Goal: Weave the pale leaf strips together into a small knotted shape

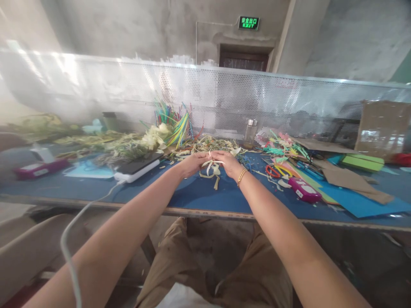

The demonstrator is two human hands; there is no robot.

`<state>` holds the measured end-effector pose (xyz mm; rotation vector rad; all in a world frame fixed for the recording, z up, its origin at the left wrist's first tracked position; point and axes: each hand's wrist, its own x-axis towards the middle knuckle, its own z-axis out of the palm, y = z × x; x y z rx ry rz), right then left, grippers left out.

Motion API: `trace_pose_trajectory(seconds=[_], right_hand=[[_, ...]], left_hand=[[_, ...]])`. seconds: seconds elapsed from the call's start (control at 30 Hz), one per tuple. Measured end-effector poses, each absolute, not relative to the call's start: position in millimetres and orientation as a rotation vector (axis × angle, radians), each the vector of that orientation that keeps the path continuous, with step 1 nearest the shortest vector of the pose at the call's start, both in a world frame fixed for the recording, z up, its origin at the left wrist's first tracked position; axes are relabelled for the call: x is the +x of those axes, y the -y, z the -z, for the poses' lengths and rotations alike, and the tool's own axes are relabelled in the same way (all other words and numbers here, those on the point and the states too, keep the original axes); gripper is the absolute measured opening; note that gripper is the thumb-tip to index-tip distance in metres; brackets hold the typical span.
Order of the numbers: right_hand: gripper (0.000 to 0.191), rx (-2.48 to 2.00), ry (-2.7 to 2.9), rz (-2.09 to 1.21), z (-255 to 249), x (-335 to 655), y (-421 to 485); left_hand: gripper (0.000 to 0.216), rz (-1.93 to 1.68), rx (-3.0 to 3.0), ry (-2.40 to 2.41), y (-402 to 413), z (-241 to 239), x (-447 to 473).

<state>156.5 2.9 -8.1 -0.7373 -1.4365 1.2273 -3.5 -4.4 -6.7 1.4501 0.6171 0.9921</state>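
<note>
My two hands meet above the near middle of the blue tabletop. Between them is a pale cream ribbon-like strip [215, 170], with loops and a loose tail hanging below the fingers. My left hand [195, 163] is closed, its fingertips pinching the strip from the left. From the right, my right hand [226, 162] pinches the same strip, a gold bracelet [242, 176] on its wrist. Just behind the hands lies a tangled heap of cream and green strips [205, 144]. Fine details at the fingertips are too small to make out.
On the left lie a white device with a cable [138, 167] and a purple box [41, 168]. Colored stems [180, 124] and a glass bottle [250, 133] stand behind. To the right are red-handled scissors [272, 171], a purple tape dispenser [304, 190], and blue paper [362, 201].
</note>
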Motion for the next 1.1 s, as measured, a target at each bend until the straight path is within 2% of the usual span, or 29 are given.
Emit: trace_pose_trajectory(seconds=[0.2,0.4,0.67,0.9,1.1], right_hand=[[0.028,-0.686,1.372,-1.113,8,155,-5],[0.032,-0.744,1.434,-1.217,8,153,-1],[0.029,-0.754,1.405,-1.094,7,153,0],[0.024,-0.734,1.465,-1.153,9,154,-2],[0.024,-0.725,1.329,-1.030,11,154,-9]], left_hand=[[0.024,-1.004,1.426,-0.630,-1,9,-6],[0.026,-1.017,1.465,-0.617,-1,8,-6],[0.028,-1.007,1.549,-0.646,-3,11,-5],[0.030,-0.999,1.532,-0.694,-1,8,-5],[0.024,-1.016,1.470,-0.738,-3,10,-6]])
